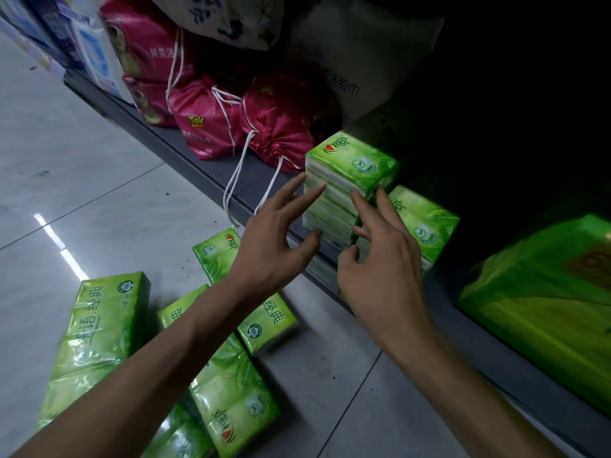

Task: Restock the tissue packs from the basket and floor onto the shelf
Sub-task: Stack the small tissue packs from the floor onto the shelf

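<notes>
step: squaring tissue stack [350, 170] on shelf [198, 160] | left hand [277, 239], right hand [377, 269]: both released, straight fingers against stack | next, likely: grasp floor packs [99, 328], near left

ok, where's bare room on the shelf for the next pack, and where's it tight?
On the shelf: a dark gap between the right stack and the big pack; depth too dark to judge. Also bare tiles left of the floor packs. Tight: front stack sits close to the pink bags, left hand and right hand at it.
</notes>
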The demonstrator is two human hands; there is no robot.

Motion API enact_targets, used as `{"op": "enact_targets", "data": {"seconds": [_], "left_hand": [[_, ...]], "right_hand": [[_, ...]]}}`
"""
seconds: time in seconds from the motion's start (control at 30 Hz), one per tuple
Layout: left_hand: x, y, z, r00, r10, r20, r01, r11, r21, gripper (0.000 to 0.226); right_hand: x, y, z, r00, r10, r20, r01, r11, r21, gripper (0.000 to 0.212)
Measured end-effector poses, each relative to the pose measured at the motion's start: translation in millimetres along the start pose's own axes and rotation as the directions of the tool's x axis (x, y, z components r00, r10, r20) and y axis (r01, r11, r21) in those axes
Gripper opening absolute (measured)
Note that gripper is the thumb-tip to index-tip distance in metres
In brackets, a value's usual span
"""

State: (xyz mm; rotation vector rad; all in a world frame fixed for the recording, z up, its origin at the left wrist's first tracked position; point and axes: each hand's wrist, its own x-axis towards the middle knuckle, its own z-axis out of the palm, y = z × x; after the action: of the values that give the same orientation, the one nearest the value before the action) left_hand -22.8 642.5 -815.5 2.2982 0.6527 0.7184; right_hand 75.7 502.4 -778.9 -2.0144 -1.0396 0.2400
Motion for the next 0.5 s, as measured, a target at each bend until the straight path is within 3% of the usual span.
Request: {"op": "enact_targets", "data": {"seconds": [0.17, 0.33, 0.5], "left_hand": [[6.5, 4.7, 2.8, 1.0, -0.014, 0.003, 0.014, 0.999, -0.037, 0.066], [15.4, 5.8, 2.6, 0.987, -0.139, -0.084, 0.111, 0.955, -0.276, 0.059], [31.3, 5.9, 5.3, 0.973, -0.199, -0.117, 0.153, 0.934, -0.322, 0.059]], "right_hand": [[4.8, -0.9, -1.2, 1.0, 0.031, 0.006, -0.031, 0.999, 0.04, 0.078], [2.2, -2.3, -3.7, 0.997, 0.079, -0.006, -0.078, 0.99, 0.119, 0.067], [-1.2, -4.3, 0.9, 0.992, 0.125, -0.023, -0.115, 0.961, 0.25, 0.067]]}}
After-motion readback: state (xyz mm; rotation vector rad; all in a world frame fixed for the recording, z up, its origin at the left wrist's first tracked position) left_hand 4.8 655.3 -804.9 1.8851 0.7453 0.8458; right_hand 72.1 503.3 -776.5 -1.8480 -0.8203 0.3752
